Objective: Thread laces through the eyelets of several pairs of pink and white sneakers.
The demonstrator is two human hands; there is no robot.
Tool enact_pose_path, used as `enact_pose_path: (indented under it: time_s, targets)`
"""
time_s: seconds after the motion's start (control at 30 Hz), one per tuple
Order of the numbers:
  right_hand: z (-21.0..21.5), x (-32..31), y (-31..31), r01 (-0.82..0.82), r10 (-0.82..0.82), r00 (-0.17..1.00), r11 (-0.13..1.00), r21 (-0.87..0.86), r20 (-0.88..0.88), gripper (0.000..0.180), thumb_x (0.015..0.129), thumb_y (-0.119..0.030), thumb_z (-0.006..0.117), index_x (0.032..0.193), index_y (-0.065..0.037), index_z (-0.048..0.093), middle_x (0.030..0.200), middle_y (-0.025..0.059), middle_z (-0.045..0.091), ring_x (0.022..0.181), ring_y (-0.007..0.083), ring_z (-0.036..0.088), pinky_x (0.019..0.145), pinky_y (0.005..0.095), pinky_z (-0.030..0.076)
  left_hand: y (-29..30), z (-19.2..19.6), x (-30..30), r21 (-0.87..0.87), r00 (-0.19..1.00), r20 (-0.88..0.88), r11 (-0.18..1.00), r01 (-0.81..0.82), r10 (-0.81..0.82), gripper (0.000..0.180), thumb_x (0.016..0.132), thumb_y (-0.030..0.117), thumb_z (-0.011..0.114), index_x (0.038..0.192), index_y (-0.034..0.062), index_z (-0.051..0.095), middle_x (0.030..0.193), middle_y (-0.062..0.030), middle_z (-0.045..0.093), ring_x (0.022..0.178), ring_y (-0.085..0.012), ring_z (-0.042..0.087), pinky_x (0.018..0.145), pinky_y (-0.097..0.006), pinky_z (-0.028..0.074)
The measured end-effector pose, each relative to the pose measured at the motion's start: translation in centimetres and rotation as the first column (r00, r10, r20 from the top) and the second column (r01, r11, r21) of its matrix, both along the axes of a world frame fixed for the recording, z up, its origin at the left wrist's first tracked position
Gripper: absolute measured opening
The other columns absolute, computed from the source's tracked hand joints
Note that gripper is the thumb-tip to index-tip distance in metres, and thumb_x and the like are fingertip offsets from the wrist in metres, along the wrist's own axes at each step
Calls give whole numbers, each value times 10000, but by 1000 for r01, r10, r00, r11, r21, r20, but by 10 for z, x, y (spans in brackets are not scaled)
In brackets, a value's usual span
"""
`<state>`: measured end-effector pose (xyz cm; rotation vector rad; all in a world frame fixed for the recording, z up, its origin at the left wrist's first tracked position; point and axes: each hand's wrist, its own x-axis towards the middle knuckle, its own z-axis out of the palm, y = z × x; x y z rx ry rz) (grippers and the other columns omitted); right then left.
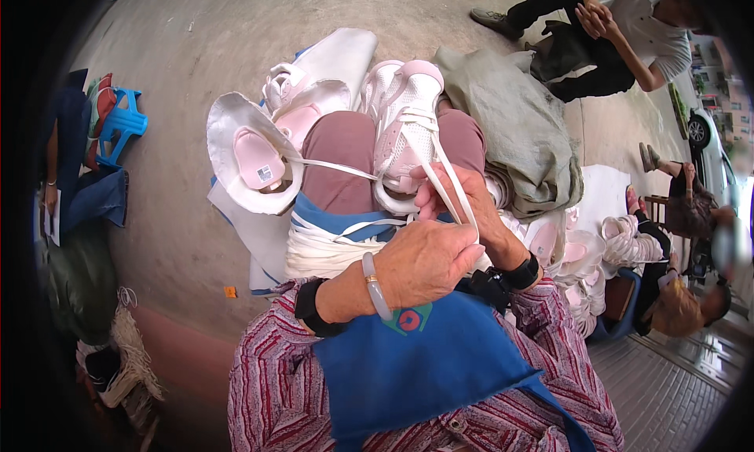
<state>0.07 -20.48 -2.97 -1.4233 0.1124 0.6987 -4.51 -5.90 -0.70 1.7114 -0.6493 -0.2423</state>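
A white and pale pink sneaker (407, 142) rests between my knees, its toe pointing away from me. From its eyelets two white shoelace (452, 172) strands stretch back to my hands. My left hand (430, 256) is closed on the lace, its fingers partly hidden behind its own back. Just beyond it, my right hand (465, 199) is closed around the lace strands too, fingers bent. A bundle of white laces (326, 254) lies across my lap above the blue apron (424, 373). One loose lace runs left over my knee.
White and pink shoe uppers (255, 157) lie left of my knees, with more shoe pieces (577, 252) piled at the right. A grey-green cloth sack (514, 122) sits beside my right knee. A blue stool (122, 126) stands far left. Several people (620, 40) sit around.
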Motion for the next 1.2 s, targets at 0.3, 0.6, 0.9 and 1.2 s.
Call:
enact_pose_path:
  time_s: [0.3,0.6,0.9,1.2]
  targets:
    - [3,11,18,194,-62,918,932,307,-392,333,998,-253,469,1163,31,524,687,9,542,449,66,477,364,207,416,29,0,-6,7,983,-174,998,58,-55,260,933,207,538,756,17,527,631,-140,555,553,-322,532,558,-393,435]
    - [-4,16,-2,128,-27,948,945,301,-318,206,996,-240,463,984,-56,554,601,-96,321,437,8,234,367,185,181,76,27,6,35,755,-652,992,118,-67,318,955,233,530,750,1,599,663,-58,582,544,-109,511,520,-259,408]
    - [-14,15,-23,103,-28,960,960,259,-280,235,983,-204,460,1021,-16,594,603,-94,338,448,10,244,375,182,185,85,36,13,21,675,-736,995,99,-52,290,956,209,532,770,3,615,779,-27,607,662,-81,537,615,-217,434]
    - [-14,19,-37,167,-110,961,962,217,-254,229,978,-205,466,971,-16,594,596,-92,328,445,11,233,376,198,173,160,0,19,-297,792,-587,865,-405,170,326,980,205,420,724,19,495,1091,-183,610,1053,-262,568,964,-417,428]
